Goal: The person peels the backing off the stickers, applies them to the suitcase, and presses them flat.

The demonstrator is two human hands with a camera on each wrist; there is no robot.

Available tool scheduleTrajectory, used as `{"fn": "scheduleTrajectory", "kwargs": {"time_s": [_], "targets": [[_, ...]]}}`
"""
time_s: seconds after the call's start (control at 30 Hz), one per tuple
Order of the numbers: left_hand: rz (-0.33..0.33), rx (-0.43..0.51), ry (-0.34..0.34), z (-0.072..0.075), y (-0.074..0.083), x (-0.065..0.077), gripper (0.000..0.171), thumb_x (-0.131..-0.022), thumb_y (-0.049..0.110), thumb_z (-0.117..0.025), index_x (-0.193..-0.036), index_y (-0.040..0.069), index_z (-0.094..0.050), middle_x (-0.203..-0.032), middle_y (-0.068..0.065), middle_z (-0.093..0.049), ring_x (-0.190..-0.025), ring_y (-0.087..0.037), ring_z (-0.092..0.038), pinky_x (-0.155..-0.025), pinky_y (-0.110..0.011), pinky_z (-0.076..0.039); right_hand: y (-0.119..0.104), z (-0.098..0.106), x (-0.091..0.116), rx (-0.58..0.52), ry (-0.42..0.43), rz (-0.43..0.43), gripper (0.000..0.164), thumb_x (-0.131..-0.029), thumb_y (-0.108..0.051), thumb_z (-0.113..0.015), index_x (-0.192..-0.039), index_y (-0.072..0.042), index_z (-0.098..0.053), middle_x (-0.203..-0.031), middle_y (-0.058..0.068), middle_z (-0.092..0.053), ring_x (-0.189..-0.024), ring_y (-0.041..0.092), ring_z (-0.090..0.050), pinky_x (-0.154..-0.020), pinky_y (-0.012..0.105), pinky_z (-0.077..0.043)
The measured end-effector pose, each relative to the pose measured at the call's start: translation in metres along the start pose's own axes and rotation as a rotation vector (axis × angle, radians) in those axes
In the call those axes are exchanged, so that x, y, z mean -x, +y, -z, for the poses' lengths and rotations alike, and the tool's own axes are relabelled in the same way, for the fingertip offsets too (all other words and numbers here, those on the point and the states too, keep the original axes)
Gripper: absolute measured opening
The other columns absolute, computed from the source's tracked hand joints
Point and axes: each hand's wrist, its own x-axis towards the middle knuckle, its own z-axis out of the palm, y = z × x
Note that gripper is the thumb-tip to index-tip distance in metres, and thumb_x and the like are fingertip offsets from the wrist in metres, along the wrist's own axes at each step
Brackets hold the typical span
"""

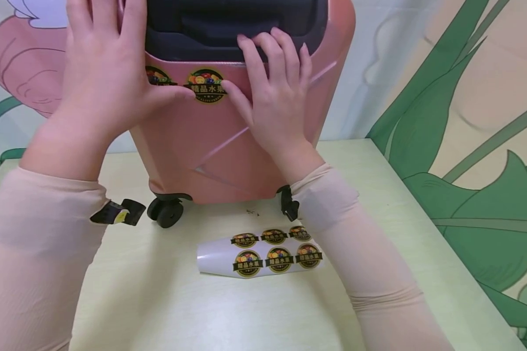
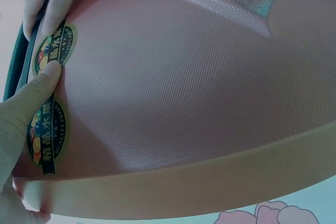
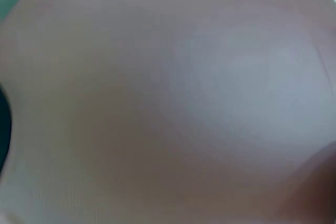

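Note:
A pink suitcase [image 1: 219,146] with a black top panel [image 1: 228,44] stands on the table. Two round fruit-label stickers are on its front just below the panel. My left hand [image 1: 110,78] lies along the suitcase's left side, partly covering the left sticker [image 2: 46,135]; its straight thumb touches the right sticker [image 1: 206,91] near the left edge. From the other side, my right hand [image 1: 278,92] rests its fingers on the black panel, with the thumb tip at that sticker's right edge. The right wrist view shows mostly a blurred pink surface.
A curled white sheet [image 1: 215,256] with several more of these stickers lies on the table [image 1: 175,302] in front of the suitcase. Black wheels [image 1: 166,212] hold the suitcase up. Behind is a wall [image 1: 391,58] with painted plants.

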Motion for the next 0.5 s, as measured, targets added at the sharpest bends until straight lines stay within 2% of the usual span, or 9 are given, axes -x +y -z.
{"fn": "scheduleTrajectory", "kwargs": {"time_s": [0.1,0.27,0.4,0.5], "targets": [[0.013,0.007,-0.023,0.003,0.001,0.0,0.11,-0.067,0.048,-0.078,-0.15,0.015,-0.013,-0.15,-0.016,-0.013,-0.136,-0.033,-0.005,-0.108,-0.052,-0.019,0.004,0.001,0.001,-0.007,0.008,0.047,0.056,-0.094,-0.05,-0.044,-0.131,-0.009,-0.052,-0.126,0.013,-0.048,-0.128,0.027,-0.032,-0.11,0.044,-0.008],[0.011,0.03,-0.065,0.006,0.001,-0.001,0.104,-0.073,0.044,-0.075,-0.149,0.011,-0.012,-0.148,-0.019,-0.015,-0.135,-0.035,-0.006,-0.108,-0.05,-0.016,0.011,0.004,-0.002,-0.006,-0.007,0.109,0.053,-0.096,-0.046,-0.043,-0.133,-0.008,-0.05,-0.126,0.014,-0.048,-0.128,0.029,-0.033,-0.111,0.044,-0.009],[-0.06,0.066,-0.071,0.005,-0.007,0.001,0.087,-0.084,0.037,-0.066,-0.149,0.01,-0.014,-0.148,-0.019,-0.016,-0.135,-0.034,-0.008,-0.11,-0.047,-0.015,0.015,0.009,-0.003,0.002,-0.043,0.129,0.047,-0.099,-0.038,-0.039,-0.134,-0.009,-0.05,-0.128,0.014,-0.048,-0.128,0.029,-0.033,-0.11,0.043,-0.011],[-0.133,0.109,-0.018,0.001,-0.013,0.008,0.074,-0.09,0.029,-0.059,-0.148,0.009,-0.019,-0.15,-0.018,-0.015,-0.137,-0.032,-0.007,-0.11,-0.045,-0.016,0.016,0.011,-0.001,-0.001,-0.062,0.134,0.044,-0.1,-0.033,-0.037,-0.135,-0.008,-0.049,-0.13,0.015,-0.047,-0.129,0.03,-0.032,-0.11,0.045,-0.01]]}}
